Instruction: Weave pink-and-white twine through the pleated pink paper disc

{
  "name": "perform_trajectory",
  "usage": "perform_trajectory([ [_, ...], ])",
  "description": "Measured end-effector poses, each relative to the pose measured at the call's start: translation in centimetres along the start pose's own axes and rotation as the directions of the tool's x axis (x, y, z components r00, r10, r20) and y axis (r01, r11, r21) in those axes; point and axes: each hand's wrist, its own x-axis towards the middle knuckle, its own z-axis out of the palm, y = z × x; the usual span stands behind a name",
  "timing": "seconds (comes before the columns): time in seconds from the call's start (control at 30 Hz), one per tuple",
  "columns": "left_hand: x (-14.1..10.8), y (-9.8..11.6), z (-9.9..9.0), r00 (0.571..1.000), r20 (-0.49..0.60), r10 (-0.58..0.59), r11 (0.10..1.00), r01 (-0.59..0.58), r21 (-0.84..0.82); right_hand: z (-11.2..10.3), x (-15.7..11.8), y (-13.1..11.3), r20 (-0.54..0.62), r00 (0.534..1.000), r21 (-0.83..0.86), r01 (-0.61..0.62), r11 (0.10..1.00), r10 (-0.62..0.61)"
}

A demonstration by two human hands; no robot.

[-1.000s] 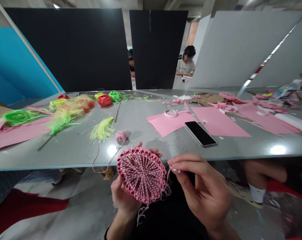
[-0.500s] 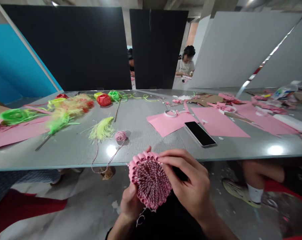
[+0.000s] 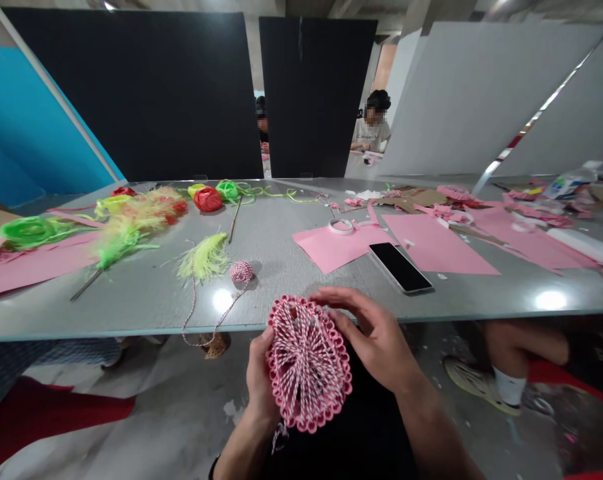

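My left hand (image 3: 262, 377) grips the left side of a pink paper ring wound with red-and-white twine (image 3: 306, 360), thumb at its rim and the other fingers hidden behind. Small paper loops form a scalloped edge, and the twine strands cross at the middle like spokes. At the upper right edge, my right hand (image 3: 376, 340) holds the rim between its thumb and fingers, partly behind the ring. The piece is held up over my lap, its wound face towards me. A loose twine end (image 3: 280, 437) hangs below. On the table lies a ball of the same twine (image 3: 241, 271).
A phone (image 3: 400, 267) lies near the table edge beside pink paper sheets (image 3: 438, 243) and a roll of white tape (image 3: 341, 227). Yellow-green fringe (image 3: 206, 259), a red ball of raffia (image 3: 208, 198) and a fluffy stick (image 3: 141, 220) lie left. Scissors (image 3: 486, 239) rest right.
The paper ring has been turned and tilted so that its wound face shows more fully. My right hand has shifted slightly down and left along the rim, its fingers now behind the edge.
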Motion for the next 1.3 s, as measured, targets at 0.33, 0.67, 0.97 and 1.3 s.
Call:
perform_trajectory([
  [0.33,1.4,1.9,-1.2,0.996,0.045,0.071,0.926,-0.082,0.369,-1.9,0.0,1.7,0.045,0.997,0.051,-0.071,0.996,0.068],
  [0.67,3.3,3.7,-2.8,0.999,-0.014,0.051,0.858,-0.036,0.513,-7.2,5.8,10.3,-0.314,0.946,-0.713,-0.184,0.677,-0.074],
  [0.97,2.8,2.5,-2.3,0.998,0.059,-0.036,0.853,0.000,0.521,-12.0,4.1,12.0,-0.656,0.755,-0.679,-0.590,0.436,-0.002],
  [1.3,3.2,1.7,-1.9,0.998,0.036,-0.042,0.874,0.019,0.486,-10.5,4.3,10.5,-0.644,0.765,-0.626,-0.540,0.563,0.017],
])
